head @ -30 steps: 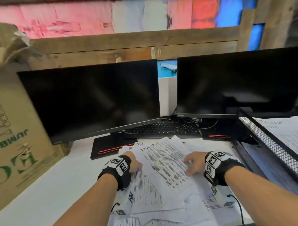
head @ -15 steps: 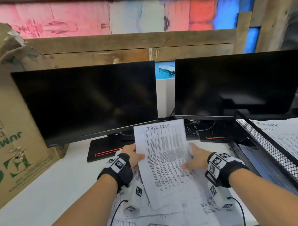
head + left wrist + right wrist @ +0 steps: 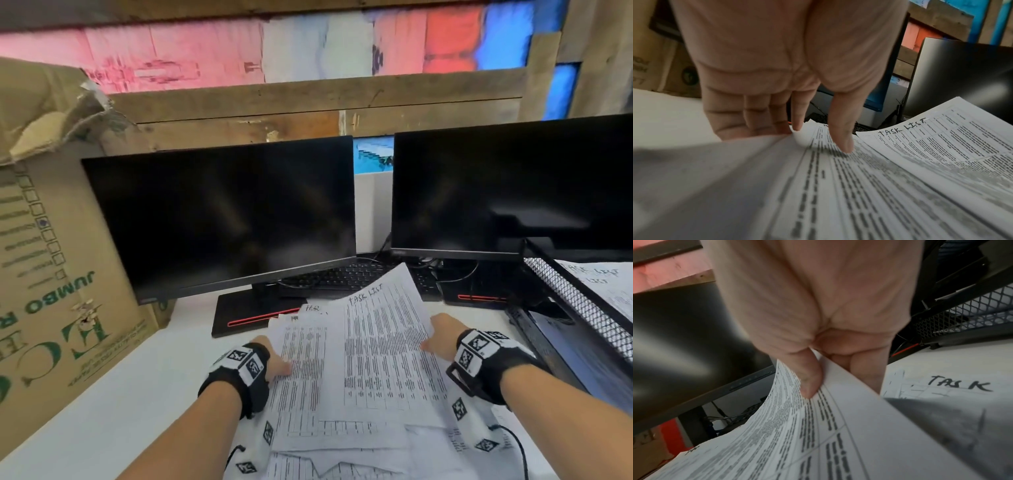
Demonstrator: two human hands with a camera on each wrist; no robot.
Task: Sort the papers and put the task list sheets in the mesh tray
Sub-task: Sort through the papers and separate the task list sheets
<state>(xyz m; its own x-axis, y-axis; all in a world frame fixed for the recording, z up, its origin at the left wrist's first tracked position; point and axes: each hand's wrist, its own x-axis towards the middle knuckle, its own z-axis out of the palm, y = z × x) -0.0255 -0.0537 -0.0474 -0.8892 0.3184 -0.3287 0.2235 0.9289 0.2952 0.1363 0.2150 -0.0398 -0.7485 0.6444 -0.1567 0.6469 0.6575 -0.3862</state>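
Note:
My right hand (image 3: 439, 340) pinches the right edge of a printed sheet headed TASK LIST (image 3: 380, 346), thumb on top and fingers beneath, as the right wrist view shows (image 3: 828, 382). The sheet (image 3: 797, 426) curves up off the paper pile (image 3: 301, 377), its far corner raised toward the keyboard. My left hand (image 3: 274, 364) rests on the pile's left side with straight fingers, the thumb tip (image 3: 842, 142) pressing a printed sheet. The black mesh tray (image 3: 579, 308) stands at the right with a task list sheet (image 3: 603, 284) inside.
Two dark monitors (image 3: 233, 219) (image 3: 507, 192) stand behind the pile, with a keyboard (image 3: 346, 277) under them. A cardboard box (image 3: 51, 291) fills the left side. Another sheet marked TASK (image 3: 951, 386) lies on the white table beside my right hand.
The task list sheet lay flat, then both hands lifted it upright. Now my left hand has let go and rests on the pile, and the sheet leans right and lower in my right hand.

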